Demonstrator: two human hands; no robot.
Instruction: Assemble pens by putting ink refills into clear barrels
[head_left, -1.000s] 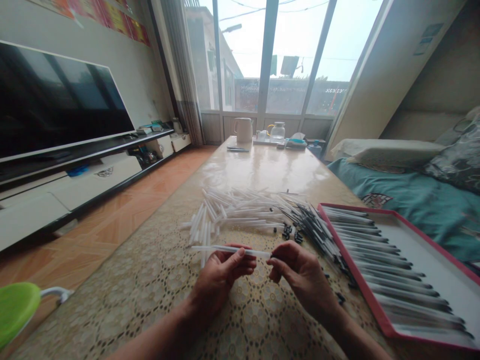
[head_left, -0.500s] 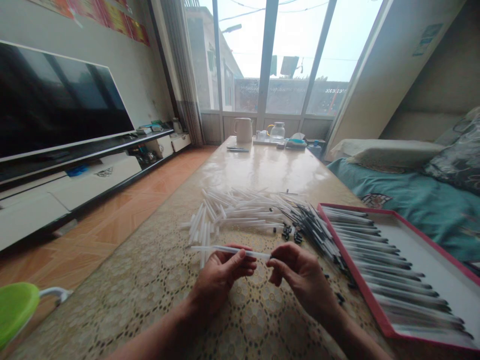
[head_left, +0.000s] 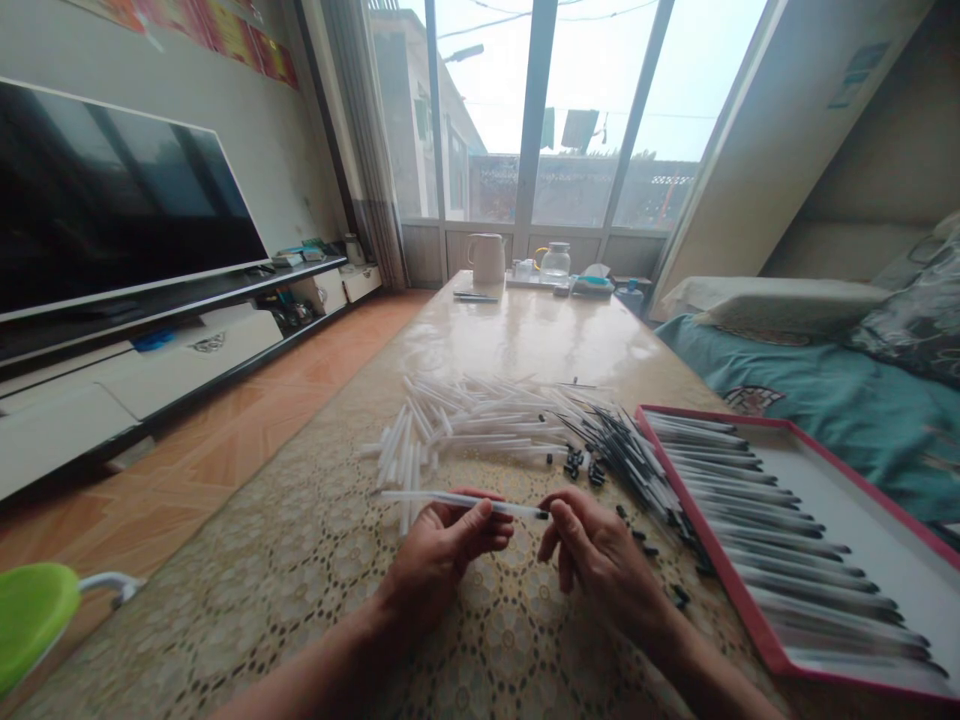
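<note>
My left hand (head_left: 450, 545) is closed around a white pen (head_left: 491, 504), which lies nearly level with its thin end pointing left. A black plug (head_left: 541, 515) shows at the pen's right end. Close beside that plug is my right hand (head_left: 592, 550), its thumb and forefinger drawn together; whether anything small is between them is hidden. Beyond the hands lies a loose heap of white pen tubes (head_left: 487, 415). Dark thin refills (head_left: 622, 450) are bunched right of the heap, and small black plugs (head_left: 574, 462) are scattered in front of them.
A pink-rimmed box lid (head_left: 739, 590) on the right holds a row of pens (head_left: 795, 540). Loose black pieces (head_left: 679, 597) lie between it and my right hand. At the table's far end stand a pitcher (head_left: 488, 260) and a glass jug (head_left: 555, 262). A green stool (head_left: 34, 625) is at left.
My right hand's fingers have shifted slightly right, off the pen's end, so the black plug now shows. My left hand and the pen have hardly moved.
</note>
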